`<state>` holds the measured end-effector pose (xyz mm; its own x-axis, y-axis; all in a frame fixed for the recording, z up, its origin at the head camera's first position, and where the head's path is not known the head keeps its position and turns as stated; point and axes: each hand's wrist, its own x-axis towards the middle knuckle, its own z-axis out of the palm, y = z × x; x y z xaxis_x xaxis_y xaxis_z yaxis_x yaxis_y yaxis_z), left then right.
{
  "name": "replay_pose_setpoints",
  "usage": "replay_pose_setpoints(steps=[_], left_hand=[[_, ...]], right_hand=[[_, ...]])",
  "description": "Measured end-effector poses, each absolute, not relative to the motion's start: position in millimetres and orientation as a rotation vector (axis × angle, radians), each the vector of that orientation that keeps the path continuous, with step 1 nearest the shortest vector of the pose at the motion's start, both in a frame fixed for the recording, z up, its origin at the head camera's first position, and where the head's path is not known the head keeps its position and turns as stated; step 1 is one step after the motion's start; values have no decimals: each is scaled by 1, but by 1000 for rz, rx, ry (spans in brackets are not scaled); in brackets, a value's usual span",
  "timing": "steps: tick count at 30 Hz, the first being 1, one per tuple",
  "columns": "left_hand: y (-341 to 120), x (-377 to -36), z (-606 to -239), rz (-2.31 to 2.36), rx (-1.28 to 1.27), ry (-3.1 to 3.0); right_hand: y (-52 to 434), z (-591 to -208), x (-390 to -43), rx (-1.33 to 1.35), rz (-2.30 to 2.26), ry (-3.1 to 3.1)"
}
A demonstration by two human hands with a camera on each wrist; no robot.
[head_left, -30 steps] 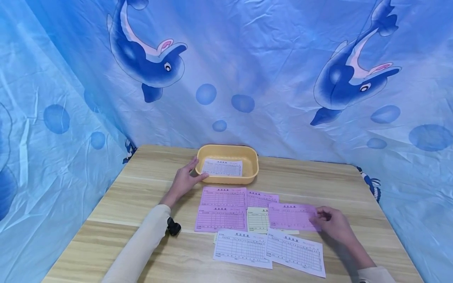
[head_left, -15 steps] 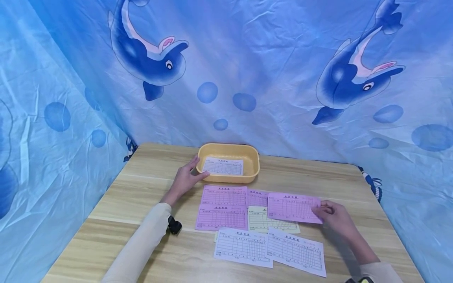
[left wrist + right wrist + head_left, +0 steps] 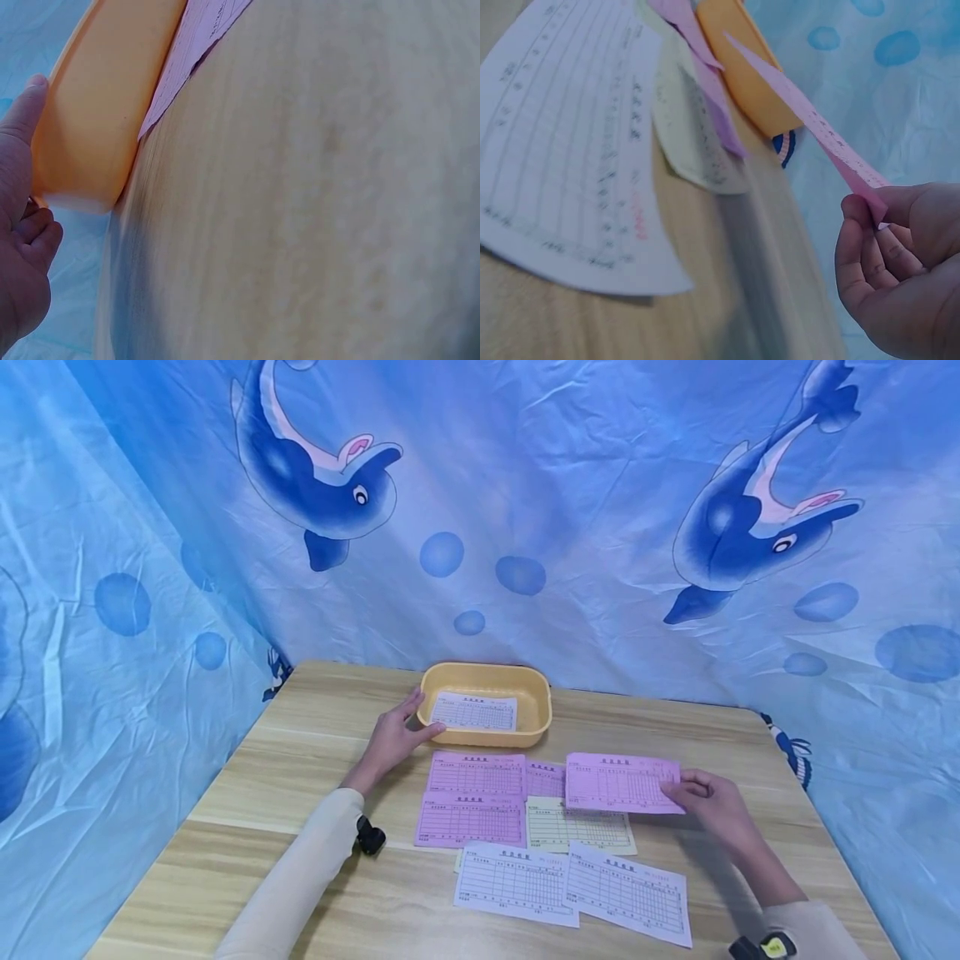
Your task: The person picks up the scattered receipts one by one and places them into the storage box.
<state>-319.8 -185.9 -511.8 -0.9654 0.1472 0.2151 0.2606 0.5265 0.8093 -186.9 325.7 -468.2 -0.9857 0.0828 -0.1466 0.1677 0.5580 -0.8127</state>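
R hand (image 3: 712,806) pinches thin pink slip (image 3: 621,782) by its right edge, lifted off wood-grain table (image 3: 300,760) above the other flat printed slips. L hand (image 3: 390,743), fingers relaxed, rests vs smooth oval yellow plastic tray (image 3: 536,727); white slip (image 3: 474,712) inside.

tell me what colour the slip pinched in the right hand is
Pink, printed with a grid form. The slip pinched by the right hand shows best in the head view.
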Motion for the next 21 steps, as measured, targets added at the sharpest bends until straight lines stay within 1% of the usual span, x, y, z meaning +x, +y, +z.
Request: replay_pose_setpoints(steps=[10,21], left_hand=[[-187,-321,-512,-1439,-360,-2642],[-187,-321,-511,-1439,-355,-2645]], right_hand=[[311,-448,-204,210,-1487,2719],[284,-431,-233,250,-1608,2650]])
